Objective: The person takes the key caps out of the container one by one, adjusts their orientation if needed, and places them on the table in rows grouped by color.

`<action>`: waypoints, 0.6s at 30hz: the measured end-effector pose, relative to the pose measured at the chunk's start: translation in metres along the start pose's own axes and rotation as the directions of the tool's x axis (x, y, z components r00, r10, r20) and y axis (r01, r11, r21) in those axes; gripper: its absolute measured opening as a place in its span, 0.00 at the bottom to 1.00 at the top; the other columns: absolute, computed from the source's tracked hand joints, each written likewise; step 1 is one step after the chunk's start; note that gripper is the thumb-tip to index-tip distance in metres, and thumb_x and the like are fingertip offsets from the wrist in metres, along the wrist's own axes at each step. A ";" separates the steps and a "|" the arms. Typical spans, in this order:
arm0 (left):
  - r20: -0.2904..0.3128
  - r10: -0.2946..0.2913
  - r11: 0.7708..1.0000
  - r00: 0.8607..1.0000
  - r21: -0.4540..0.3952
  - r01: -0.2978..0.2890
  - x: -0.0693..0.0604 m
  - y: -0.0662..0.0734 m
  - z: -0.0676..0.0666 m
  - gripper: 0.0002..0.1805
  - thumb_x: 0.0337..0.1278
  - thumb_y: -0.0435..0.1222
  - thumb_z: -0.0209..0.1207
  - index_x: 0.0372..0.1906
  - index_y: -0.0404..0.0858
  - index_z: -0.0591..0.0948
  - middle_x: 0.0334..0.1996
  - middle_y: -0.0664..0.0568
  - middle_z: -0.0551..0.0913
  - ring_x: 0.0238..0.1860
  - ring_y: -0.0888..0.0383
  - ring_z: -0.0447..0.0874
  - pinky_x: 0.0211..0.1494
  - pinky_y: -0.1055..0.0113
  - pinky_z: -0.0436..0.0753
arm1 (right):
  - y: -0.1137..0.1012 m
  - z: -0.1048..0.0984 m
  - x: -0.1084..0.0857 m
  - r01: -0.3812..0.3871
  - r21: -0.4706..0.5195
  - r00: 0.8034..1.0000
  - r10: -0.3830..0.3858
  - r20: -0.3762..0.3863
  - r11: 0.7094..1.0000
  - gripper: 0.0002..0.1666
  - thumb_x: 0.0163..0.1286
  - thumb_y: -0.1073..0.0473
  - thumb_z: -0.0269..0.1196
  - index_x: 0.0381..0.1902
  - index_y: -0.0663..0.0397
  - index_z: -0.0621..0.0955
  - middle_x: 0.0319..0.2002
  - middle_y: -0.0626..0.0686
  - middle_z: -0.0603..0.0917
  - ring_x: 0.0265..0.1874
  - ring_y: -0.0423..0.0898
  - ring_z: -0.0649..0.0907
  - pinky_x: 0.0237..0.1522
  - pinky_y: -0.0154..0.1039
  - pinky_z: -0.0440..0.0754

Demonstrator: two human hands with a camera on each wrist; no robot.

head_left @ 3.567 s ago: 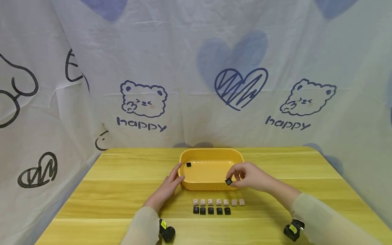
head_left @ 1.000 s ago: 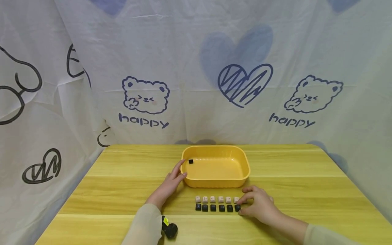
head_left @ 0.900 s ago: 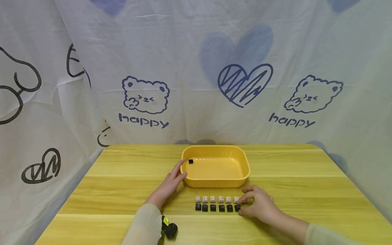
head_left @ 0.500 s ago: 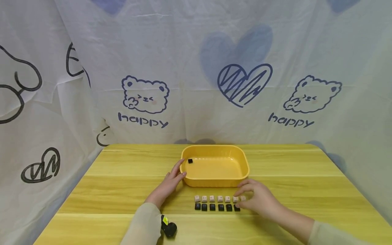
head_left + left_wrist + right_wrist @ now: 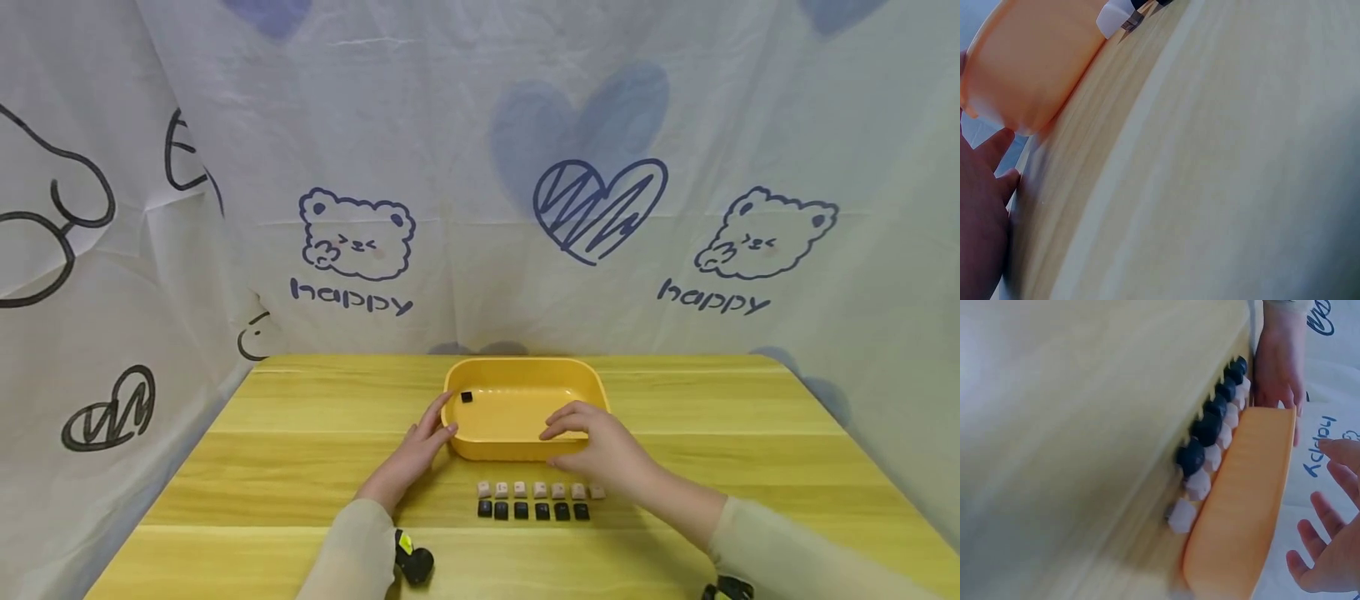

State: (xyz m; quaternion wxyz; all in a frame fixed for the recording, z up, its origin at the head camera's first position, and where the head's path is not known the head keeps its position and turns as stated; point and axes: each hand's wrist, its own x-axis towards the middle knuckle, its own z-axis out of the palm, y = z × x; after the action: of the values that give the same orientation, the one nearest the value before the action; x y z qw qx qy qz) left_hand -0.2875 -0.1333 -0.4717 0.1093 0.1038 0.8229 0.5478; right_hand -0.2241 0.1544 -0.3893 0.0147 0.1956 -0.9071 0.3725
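Observation:
My left hand [image 5: 411, 457] rests its outstretched fingers and thumb against the left end of a yellow plastic tray [image 5: 502, 451]. Inside the tray, near its left end, lies one black keycap [image 5: 467, 397]. Over the tray's front right rim hovers my right hand [image 5: 600, 450], fingers spread and nothing between them; the right wrist view also shows these fingers [image 5: 1329, 515] apart. In front of the tray runs a row of white keycaps [image 5: 520, 489], with several black keycaps [image 5: 521, 510] lined up just nearer. My right forearm passes close to the rightmost white one.
The yellowish wooden table [image 5: 300, 467] carries all of this. A white cloth [image 5: 465, 283] with printed hearts and bears hangs behind it and along the left side. A black wrist camera [image 5: 415, 564] sits at my left cuff.
Earlier my right hand pinched a black keycap by the tray's front edge, then set it at the right end of the black row. It has let go and moved back over the tray.

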 end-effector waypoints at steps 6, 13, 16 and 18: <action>-0.002 0.023 1.000 1.000 0.003 -0.023 0.000 -0.002 0.003 0.32 0.74 0.44 0.49 0.77 0.51 0.54 0.72 0.38 0.59 0.74 0.35 0.36 0.72 0.42 0.29 | 0.004 0.005 0.020 0.015 0.029 1.000 -0.016 0.018 0.999 0.16 0.56 0.62 0.74 0.43 0.49 0.86 0.44 0.45 0.84 0.50 0.55 0.80 0.55 0.57 0.76; -0.007 0.038 0.999 0.999 0.003 -0.038 0.000 -0.003 0.002 0.32 0.73 0.45 0.49 0.77 0.50 0.54 0.72 0.36 0.58 0.73 0.31 0.34 0.71 0.38 0.31 | 0.006 0.016 0.049 -0.041 0.075 0.997 0.036 0.064 0.996 0.16 0.57 0.60 0.73 0.46 0.46 0.87 0.48 0.47 0.84 0.54 0.58 0.78 0.56 0.57 0.74; -0.009 0.024 1.000 1.000 0.006 -0.024 0.000 -0.002 0.001 0.32 0.74 0.45 0.48 0.77 0.51 0.54 0.73 0.37 0.58 0.74 0.32 0.33 0.71 0.39 0.30 | 0.004 0.020 0.059 -0.070 0.097 0.995 0.063 0.080 0.993 0.16 0.58 0.61 0.73 0.46 0.45 0.86 0.48 0.46 0.83 0.54 0.56 0.77 0.55 0.54 0.75; -0.010 0.015 1.000 1.000 0.010 -0.015 0.000 -0.002 0.000 0.32 0.74 0.45 0.48 0.77 0.52 0.54 0.73 0.38 0.58 0.74 0.32 0.31 0.71 0.39 0.31 | 0.003 0.023 0.065 -0.081 0.113 0.994 0.072 0.083 0.990 0.16 0.58 0.62 0.72 0.46 0.46 0.86 0.47 0.47 0.83 0.52 0.56 0.78 0.52 0.51 0.77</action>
State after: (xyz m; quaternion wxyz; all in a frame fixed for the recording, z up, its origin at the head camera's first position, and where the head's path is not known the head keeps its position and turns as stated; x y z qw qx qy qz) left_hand -0.2871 -0.1337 -0.4733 0.1004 0.1078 0.8253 0.5451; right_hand -0.2828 0.1187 -0.3968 -0.0468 0.1756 -0.8905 0.4171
